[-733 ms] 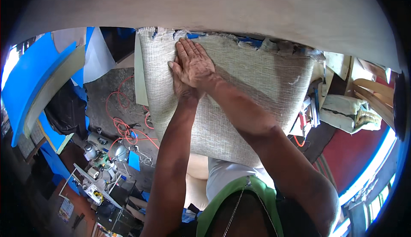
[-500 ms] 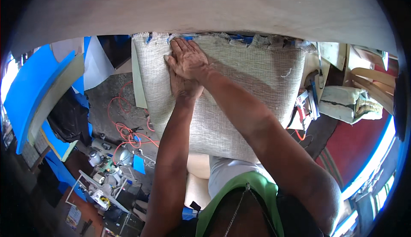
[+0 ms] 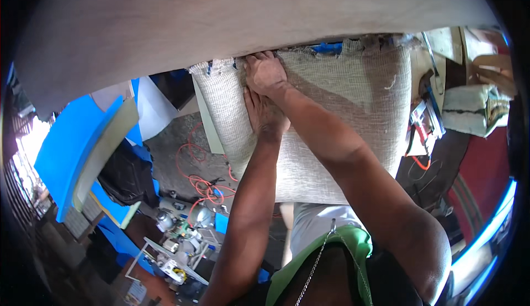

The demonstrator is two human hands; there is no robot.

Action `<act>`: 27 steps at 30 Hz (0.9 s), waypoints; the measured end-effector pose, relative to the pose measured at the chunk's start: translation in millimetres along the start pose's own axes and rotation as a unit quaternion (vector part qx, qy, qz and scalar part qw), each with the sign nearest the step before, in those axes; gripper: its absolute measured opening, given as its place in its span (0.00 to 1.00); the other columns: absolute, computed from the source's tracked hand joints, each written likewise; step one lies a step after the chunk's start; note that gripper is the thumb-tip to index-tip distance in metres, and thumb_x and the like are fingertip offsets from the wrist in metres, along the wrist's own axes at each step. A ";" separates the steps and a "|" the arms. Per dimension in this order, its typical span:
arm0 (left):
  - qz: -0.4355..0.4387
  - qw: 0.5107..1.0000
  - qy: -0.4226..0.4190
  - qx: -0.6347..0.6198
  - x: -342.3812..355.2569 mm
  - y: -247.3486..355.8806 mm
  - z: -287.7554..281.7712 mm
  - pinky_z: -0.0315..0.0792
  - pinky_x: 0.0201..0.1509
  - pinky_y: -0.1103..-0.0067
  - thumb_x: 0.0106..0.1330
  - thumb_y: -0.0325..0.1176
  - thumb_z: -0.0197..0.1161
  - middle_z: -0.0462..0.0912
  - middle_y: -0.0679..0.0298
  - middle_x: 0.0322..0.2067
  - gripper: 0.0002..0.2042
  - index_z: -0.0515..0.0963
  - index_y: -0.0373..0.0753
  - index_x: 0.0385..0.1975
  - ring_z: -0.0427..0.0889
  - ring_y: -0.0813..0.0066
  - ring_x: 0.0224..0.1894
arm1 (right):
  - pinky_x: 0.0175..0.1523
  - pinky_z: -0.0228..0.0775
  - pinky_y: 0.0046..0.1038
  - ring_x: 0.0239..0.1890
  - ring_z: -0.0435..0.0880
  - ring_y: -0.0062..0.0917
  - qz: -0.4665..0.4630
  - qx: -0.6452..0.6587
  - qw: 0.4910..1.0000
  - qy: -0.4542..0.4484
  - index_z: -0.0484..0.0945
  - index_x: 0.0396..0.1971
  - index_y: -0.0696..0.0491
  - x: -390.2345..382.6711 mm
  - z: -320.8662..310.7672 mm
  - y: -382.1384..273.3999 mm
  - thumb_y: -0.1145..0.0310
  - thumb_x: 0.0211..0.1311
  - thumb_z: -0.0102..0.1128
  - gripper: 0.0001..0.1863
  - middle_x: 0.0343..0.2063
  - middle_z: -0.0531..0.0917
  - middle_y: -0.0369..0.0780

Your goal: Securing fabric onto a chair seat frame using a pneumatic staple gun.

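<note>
at upper centre, the woven-covered pad (image 3: 359, 97) looks soft, unslippery, best held by its frayed edge (image 3: 351, 47); left hand (image 3: 267, 112) flat, right hand (image 3: 266, 74) curled, grip unclear.

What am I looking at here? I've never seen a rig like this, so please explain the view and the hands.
There is no machine doing the work: a person uses two bare hands. The pictures come from one wide fisheye camera worn on the head, looking down, so straight edges bend and the picture's left is the person's left. The left hand rests on a large piece covered in woven beige fabric. The right hand is just beyond it, fingers at the fabric's frayed far edge; whether they pinch it is hidden. No tool shows in either hand. Off to the left stands a curved blue panel.
</note>
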State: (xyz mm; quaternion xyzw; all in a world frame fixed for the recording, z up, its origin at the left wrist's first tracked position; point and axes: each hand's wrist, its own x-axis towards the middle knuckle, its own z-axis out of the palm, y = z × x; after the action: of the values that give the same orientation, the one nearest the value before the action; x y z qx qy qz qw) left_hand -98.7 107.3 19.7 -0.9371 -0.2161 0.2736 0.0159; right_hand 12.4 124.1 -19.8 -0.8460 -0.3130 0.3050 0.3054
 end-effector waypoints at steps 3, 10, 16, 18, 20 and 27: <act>-0.004 1.000 0.010 -0.007 2.5 5.9 -4.0 0.25 0.80 0.58 0.66 0.61 0.52 0.40 0.52 0.78 0.48 0.40 0.38 0.77 0.35 0.54 0.80 | 0.70 0.62 0.44 0.66 0.70 0.45 0.003 -0.017 0.999 0.027 0.78 0.54 0.57 7.0 -0.9 4.4 0.58 0.71 0.46 0.23 0.60 0.77 0.48; 0.022 0.963 0.251 0.093 6.1 -27.4 60.1 0.30 0.80 0.61 0.66 0.57 0.53 0.43 0.53 0.77 0.45 0.43 0.38 0.76 0.39 0.57 0.79 | 0.63 0.68 0.41 0.49 0.80 0.44 -0.114 0.050 0.980 0.158 0.82 0.50 0.55 -27.5 -4.0 -28.5 0.59 0.66 0.59 0.18 0.44 0.84 0.46; 0.107 0.969 0.180 -0.133 -7.1 -15.1 -9.2 0.43 0.79 0.56 0.68 0.44 0.57 0.65 0.41 0.68 0.32 0.64 0.29 0.67 0.56 0.44 0.74 | 0.66 0.64 0.42 0.56 0.76 0.44 -0.113 0.155 0.974 0.119 0.82 0.51 0.51 -0.7 20.2 6.6 0.57 0.65 0.62 0.20 0.51 0.82 0.48; 0.226 0.924 0.177 -0.253 -17.1 -55.7 -14.1 0.50 0.77 0.56 0.63 0.37 0.64 0.72 0.42 0.63 0.28 0.70 0.30 0.61 0.63 0.44 0.70 | 0.66 0.65 0.41 0.57 0.76 0.44 -0.116 0.192 0.971 0.084 0.82 0.49 0.52 5.7 21.9 4.2 0.58 0.63 0.62 0.18 0.51 0.82 0.48; 0.192 0.916 0.239 -0.257 -35.2 -68.2 -29.9 0.60 0.73 0.56 0.57 0.32 0.70 0.76 0.40 0.56 0.27 0.74 0.28 0.56 0.71 0.43 0.64 | 0.65 0.65 0.40 0.57 0.75 0.44 -0.101 0.166 0.972 0.129 0.82 0.46 0.52 9.3 27.5 11.5 0.59 0.62 0.62 0.16 0.51 0.82 0.47; -0.083 0.901 0.211 -0.371 14.4 -119.0 -83.3 0.69 0.65 0.66 0.42 0.44 0.85 0.75 0.33 0.55 0.51 0.61 0.18 0.59 0.76 0.43 0.59 | 0.61 0.68 0.41 0.51 0.77 0.44 -0.119 0.079 0.955 0.259 0.80 0.42 0.55 3.2 34.6 -1.1 0.62 0.64 0.58 0.13 0.43 0.83 0.47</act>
State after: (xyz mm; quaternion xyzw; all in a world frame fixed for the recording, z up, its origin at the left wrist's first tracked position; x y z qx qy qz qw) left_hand -91.6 228.4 100.8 -0.8898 -0.3701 -0.0326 -0.2651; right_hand -10.4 138.3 -41.8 -0.8259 -0.2964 0.0604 0.4759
